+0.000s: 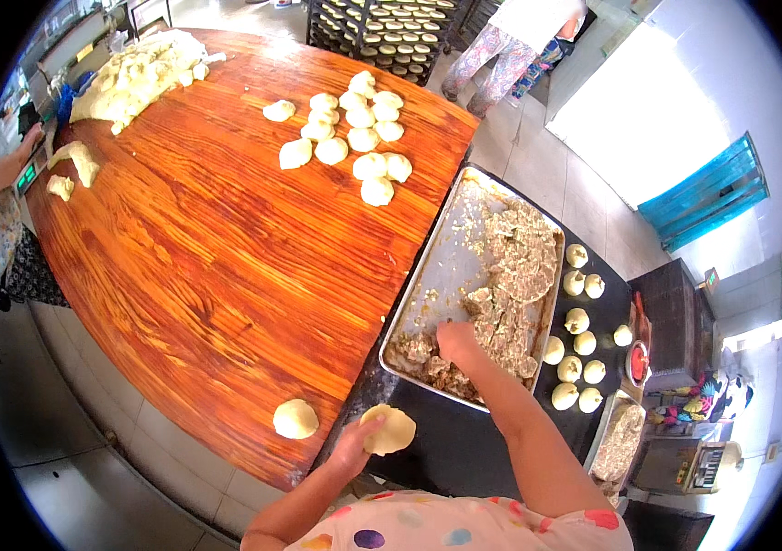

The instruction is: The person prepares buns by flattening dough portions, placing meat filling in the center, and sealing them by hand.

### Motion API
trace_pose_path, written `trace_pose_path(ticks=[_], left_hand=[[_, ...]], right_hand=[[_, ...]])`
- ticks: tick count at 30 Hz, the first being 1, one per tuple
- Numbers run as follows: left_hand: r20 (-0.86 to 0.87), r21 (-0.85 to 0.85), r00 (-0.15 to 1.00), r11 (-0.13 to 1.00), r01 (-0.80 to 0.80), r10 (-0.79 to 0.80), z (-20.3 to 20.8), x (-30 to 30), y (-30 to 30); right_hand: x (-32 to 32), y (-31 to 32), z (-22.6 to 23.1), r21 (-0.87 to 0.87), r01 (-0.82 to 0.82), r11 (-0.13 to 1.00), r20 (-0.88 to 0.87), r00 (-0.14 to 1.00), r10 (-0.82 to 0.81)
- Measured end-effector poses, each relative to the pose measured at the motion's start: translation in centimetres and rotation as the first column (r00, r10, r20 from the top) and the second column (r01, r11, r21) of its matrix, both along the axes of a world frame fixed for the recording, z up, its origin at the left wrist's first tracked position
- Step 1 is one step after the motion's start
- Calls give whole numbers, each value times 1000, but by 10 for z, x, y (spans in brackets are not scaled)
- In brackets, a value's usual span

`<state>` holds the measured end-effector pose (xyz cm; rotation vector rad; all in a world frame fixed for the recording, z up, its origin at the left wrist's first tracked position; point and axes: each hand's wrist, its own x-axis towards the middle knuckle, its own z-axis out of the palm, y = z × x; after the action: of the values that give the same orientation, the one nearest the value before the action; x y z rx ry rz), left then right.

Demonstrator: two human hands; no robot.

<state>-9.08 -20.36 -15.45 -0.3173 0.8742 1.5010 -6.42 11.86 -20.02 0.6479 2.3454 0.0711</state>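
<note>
My left hand point(351, 447) holds a flattened round of pale dough point(391, 432), thumb on top, over the dark counter edge. A smooth dough ball point(296, 419) lies on the wooden table to its left. My right hand point(458, 342) is curled down in a large metal tray point(432, 266), among brown crumbly filling point(521, 253). Its fingertips are hidden, so I cannot make out what they grip. A small heap of filling point(417, 346) lies just left of that hand.
Several dough pieces point(362, 140) sit at the table's far side, with a big dough mass point(139, 78) far left. Right of the tray stand several shaped buns point(577, 320), a red bowl point(637, 362) and a smaller filling tray point(619, 441). A person's arm point(13, 165) shows at left.
</note>
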Motion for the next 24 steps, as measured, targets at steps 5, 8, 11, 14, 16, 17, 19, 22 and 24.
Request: trace_pose_path(ticks=[5,8,11,14,16,17,19,22,24], left_hand=[[-21,-1,1000,1000,9,-9,4,-6,-6],[-34,6,999,1000,9,-8,2,-7,-6],[-59,19,998,1000,6,-5,8,-9,-4],[-97,23,995,1000,-3,5,19,-12,4],[-121,34,993,999,23,-19,14,-14,6],[-121,40,993,999,3,2,18,-15,11],[-120,67,992,997,-34,42,23,-20,27],[-38,160,994,983,-92,100,25,-27,54],[48,233,994,966,-110,101,16,-34,72]], right_hand=[[8,3,-3,-3,-56,998,-69,996,55],[10,7,1,-30,-52,998,-104,993,49],[9,11,16,-86,-13,996,-154,988,-1],[4,15,31,-171,71,983,-292,949,-119],[-4,17,48,-317,171,933,-355,891,-284],[-5,19,58,-372,194,908,-378,861,-339],[-5,17,78,-518,189,834,-490,734,-471],[9,-8,105,-726,43,686,-598,453,-661],[14,-36,135,-744,-73,665,-645,341,-684]])
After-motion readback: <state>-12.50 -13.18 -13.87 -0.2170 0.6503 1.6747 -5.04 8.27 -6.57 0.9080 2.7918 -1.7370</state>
